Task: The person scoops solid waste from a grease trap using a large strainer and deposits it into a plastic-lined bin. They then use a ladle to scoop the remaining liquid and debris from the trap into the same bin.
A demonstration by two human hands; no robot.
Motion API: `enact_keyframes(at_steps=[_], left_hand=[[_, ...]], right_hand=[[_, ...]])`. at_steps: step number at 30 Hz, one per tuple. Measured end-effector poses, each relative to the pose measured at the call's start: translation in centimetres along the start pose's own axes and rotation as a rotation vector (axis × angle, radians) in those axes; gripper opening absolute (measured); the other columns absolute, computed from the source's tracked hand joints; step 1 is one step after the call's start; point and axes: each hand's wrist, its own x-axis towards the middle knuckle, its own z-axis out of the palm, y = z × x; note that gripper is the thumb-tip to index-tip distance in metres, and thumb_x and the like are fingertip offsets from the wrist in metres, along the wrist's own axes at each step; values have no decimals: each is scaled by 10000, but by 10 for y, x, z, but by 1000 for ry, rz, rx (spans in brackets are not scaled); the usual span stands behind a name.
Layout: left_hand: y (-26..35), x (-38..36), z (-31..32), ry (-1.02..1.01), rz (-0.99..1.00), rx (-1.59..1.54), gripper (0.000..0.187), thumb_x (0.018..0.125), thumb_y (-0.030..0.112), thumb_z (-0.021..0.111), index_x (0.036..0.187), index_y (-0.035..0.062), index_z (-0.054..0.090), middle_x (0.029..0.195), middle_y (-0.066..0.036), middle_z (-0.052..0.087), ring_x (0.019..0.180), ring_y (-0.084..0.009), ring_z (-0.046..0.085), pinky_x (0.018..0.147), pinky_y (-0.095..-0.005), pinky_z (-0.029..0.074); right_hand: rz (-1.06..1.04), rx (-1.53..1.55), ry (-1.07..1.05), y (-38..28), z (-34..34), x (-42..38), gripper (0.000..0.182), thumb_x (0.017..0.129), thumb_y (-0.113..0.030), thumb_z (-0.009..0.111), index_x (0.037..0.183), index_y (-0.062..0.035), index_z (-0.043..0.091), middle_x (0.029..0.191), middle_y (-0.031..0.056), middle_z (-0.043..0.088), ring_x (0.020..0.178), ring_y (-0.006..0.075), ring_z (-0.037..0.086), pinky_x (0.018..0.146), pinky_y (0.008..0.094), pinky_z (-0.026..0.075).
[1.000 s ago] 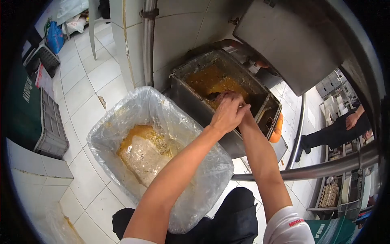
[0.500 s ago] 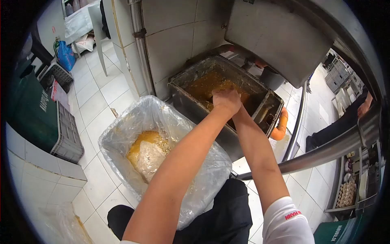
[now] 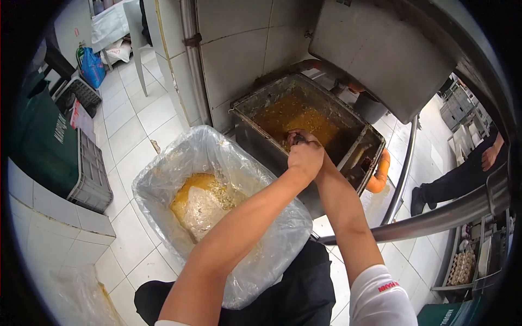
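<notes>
Both my hands are close together over the near side of an open metal tank (image 3: 261, 133) of murky orange-brown liquid (image 3: 304, 111). My left hand (image 3: 305, 157) is closed, nearer to me, and overlaps the right. My right hand (image 3: 309, 136) has its fingers curled round a dark handle-like thing (image 3: 298, 139). Whatever is at its other end is hidden by the hands and the liquid. Left of the tank stands a bin lined with a clear plastic bag (image 3: 157, 187), holding pale, greasy sludge (image 3: 201, 209) and yellow-orange liquid.
A raised metal lid (image 3: 380, 54) leans behind the tank, and an orange pipe (image 3: 380, 174) comes off its right side. A thick metal rail (image 3: 413, 225) crosses at right. Beyond it is another person's leg (image 3: 451, 185). A grey crate (image 3: 89, 179) stands at left.
My hands have drawn back slightly toward the tank's near edge, and the dark handle-like thing now shows between them. The view has shifted a little. The other person's leg shows more.
</notes>
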Motion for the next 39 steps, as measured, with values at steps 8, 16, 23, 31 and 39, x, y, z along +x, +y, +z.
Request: enact_keyframes(at_steps=[8,16,23,31,39], left_hand=[[7,-2,0,88,47,9,162,714,63,513,785,-14,636,792,-145,636,772,-267,631,623,-348,518],[7,-14,5,137,42,16,137,702,72,532,729,9,650,736,-132,634,799,-247,613,610,-330,510],[11,-25,4,121,57,25,130,696,93,542,700,31,656,733,-113,628,777,-223,593,605,-320,499],[11,-40,8,258,66,42,130,685,91,540,754,-4,596,675,-100,613,704,-202,596,563,-296,481],[10,-52,-4,325,70,28,228,682,92,528,858,-50,562,653,-97,604,687,-197,594,559,-294,478]], right_hand=[[-266,-232,17,1,12,-16,87,846,-78,426,791,-17,452,674,67,500,573,154,488,558,292,446],[209,234,-26,-11,-6,10,83,856,-53,420,776,-40,407,575,38,419,501,136,442,486,281,446],[136,-61,30,-9,14,-6,110,852,-57,448,749,-46,410,558,23,431,487,117,444,479,269,459],[276,134,45,-5,24,-18,158,845,-54,466,708,-61,387,560,9,434,466,93,449,463,249,448],[130,95,42,5,31,-25,97,839,-43,462,757,-40,410,585,15,429,488,106,449,477,267,447]])
